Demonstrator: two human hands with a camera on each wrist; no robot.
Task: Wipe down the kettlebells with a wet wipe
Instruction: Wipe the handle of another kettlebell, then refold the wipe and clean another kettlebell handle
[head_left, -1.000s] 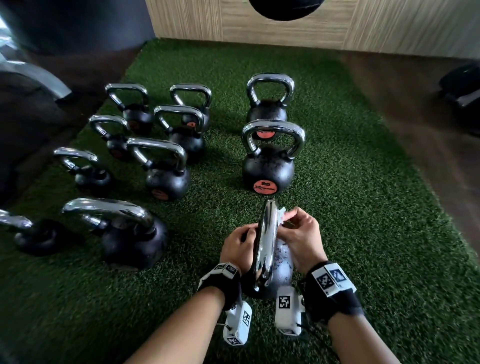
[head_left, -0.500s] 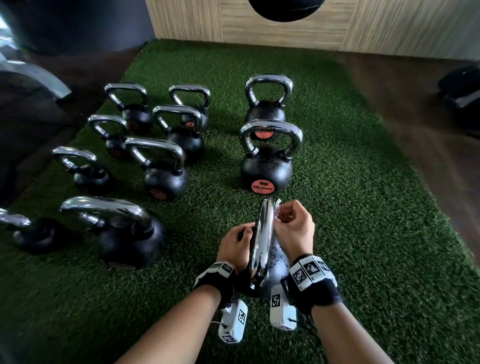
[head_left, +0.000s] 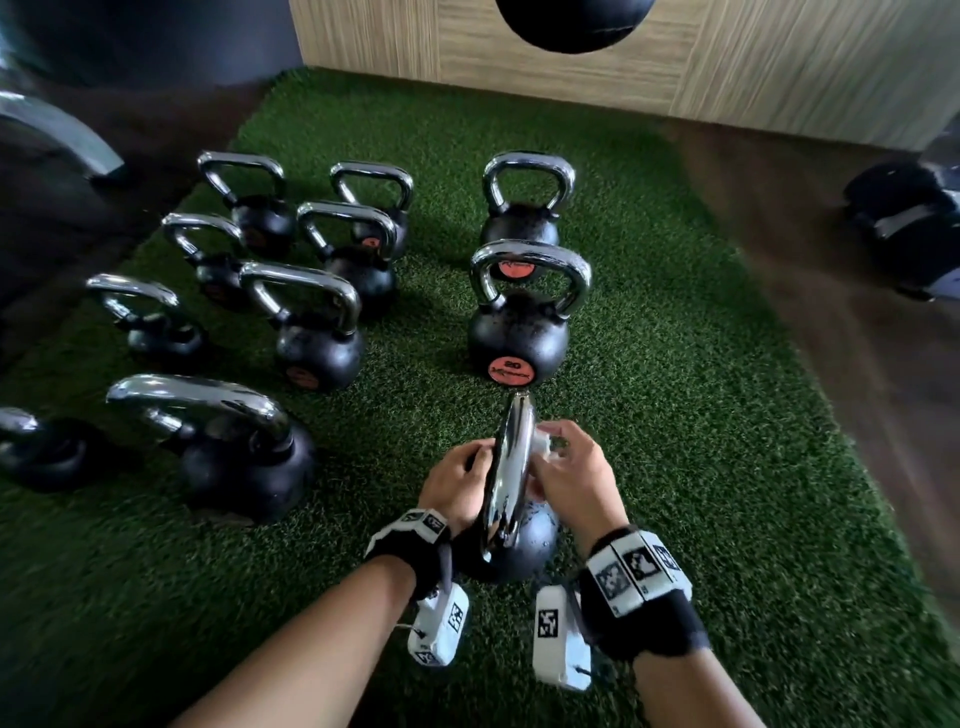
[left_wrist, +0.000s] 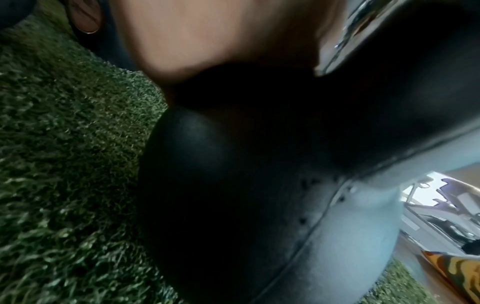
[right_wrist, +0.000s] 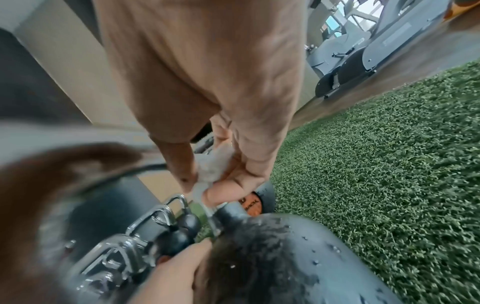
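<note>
A black kettlebell (head_left: 519, 545) with a chrome handle (head_left: 511, 467) stands on the green turf just in front of me, its body beaded with water drops (right_wrist: 306, 242). My left hand (head_left: 457, 483) grips the left side of the handle. On the handle's right side my right hand (head_left: 571, 473) pinches a crumpled white wet wipe (head_left: 545, 447) (right_wrist: 210, 170) between thumb and fingers. The left wrist view shows mostly the dark kettlebell body (left_wrist: 221, 174) close up.
Several more chrome-handled kettlebells stand on the turf (head_left: 727, 415) ahead and to the left, the nearest marked 20 (head_left: 514, 332). A wood-panel wall (head_left: 623, 67) closes the far side. Dark floor and gym machines (head_left: 909, 218) lie to the right.
My right hand with the wipe has slid a little along the right side of the handle. The left hand keeps its grip and the kettlebell stays put.
</note>
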